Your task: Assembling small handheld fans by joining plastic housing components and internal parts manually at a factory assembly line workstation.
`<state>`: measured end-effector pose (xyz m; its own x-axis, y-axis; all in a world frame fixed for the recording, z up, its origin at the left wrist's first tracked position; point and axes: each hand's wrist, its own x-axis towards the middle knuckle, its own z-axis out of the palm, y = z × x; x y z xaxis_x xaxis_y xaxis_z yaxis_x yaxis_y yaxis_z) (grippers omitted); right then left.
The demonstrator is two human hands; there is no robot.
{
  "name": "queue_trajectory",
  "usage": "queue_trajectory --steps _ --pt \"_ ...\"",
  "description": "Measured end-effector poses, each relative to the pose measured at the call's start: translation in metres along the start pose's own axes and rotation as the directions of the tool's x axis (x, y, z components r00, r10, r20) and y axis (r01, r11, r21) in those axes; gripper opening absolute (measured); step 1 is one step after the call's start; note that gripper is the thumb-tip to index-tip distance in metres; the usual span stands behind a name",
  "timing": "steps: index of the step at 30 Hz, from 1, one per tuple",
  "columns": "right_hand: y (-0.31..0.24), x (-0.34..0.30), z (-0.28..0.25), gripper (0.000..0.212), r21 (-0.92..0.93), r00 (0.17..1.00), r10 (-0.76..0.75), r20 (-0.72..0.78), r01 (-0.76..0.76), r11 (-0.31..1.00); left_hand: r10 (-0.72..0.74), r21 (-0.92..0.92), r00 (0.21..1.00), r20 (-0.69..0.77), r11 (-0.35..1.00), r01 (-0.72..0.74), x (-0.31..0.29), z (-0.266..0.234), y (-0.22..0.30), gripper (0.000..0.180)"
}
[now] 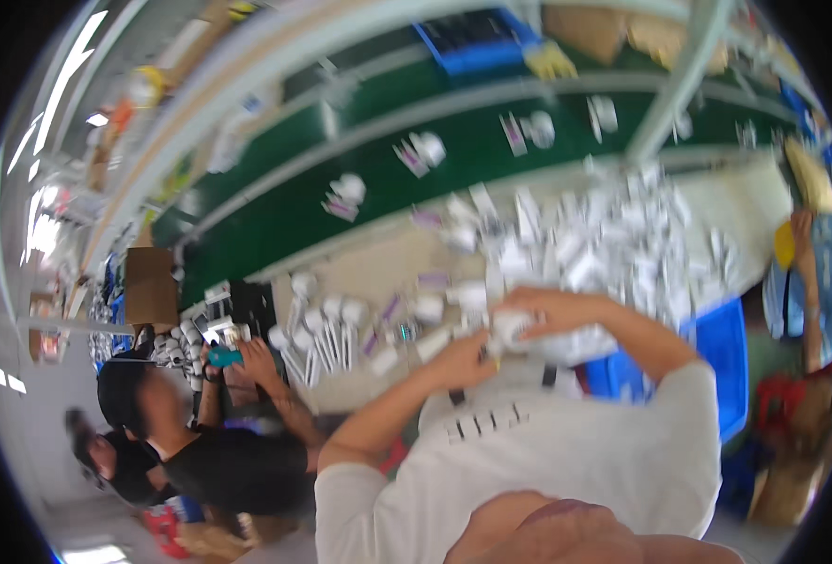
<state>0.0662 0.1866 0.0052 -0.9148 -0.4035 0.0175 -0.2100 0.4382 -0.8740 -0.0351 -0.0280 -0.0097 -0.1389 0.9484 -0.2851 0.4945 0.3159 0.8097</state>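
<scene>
My right hand (552, 312) curls over a white rounded part (513, 329) close to my chest at the bench edge. Beside it, my left hand (465, 363) has its fingers bent together near the same part; what is in them, if anything, is blurred. A large heap of white parts (613, 230) covers the bench beyond my right hand. To the left of my hands lie white pieces with long handles (326, 338), a purple-and-white strip (389, 310) and a small part with green lights (404, 333).
A green conveyor belt (284, 211) runs behind the bench, carrying spaced sets of white parts (422, 152). At right stands a blue bin (724, 362). A co-worker in black (237, 461) holds a teal tool (223, 357) at my left. A post (684, 80) rises beyond the heap.
</scene>
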Motion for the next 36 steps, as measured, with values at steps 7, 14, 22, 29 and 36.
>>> queue_trajectory --steps 7,14,22,29,36 --pt "0.031 -0.006 0.056 0.054 0.607 0.893 0.364 -0.264 -0.139 0.782 -0.285 -0.645 0.95 0.131 0.703 0.3 0.006 0.013 -0.031 0.016" --pt "0.136 -0.066 0.02 0.035 -0.527 0.68 0.089 -0.727 -0.637 0.563 -0.304 -0.951 0.908 -0.289 0.197 -0.237 0.002 0.01 -0.047 0.03" --pt "0.171 -0.06 -0.032 0.04 -0.838 0.943 0.074 -0.326 -0.324 0.439 -0.308 -0.931 0.888 -0.342 0.239 -0.276 0.025 0.0 -0.021 0.037" --pt "0.119 -0.01 0.023 0.053 0.473 0.676 0.363 -0.642 -0.024 0.881 -0.376 -0.923 0.844 -0.384 0.127 -0.363 0.028 0.01 -0.028 0.029" --pt "0.129 -0.046 0.109 0.046 -0.262 0.76 0.248 -0.6 -0.48 0.837 -0.431 -0.881 0.772 -0.468 0.156 -0.447 0.02 0.02 -0.025 0.027"
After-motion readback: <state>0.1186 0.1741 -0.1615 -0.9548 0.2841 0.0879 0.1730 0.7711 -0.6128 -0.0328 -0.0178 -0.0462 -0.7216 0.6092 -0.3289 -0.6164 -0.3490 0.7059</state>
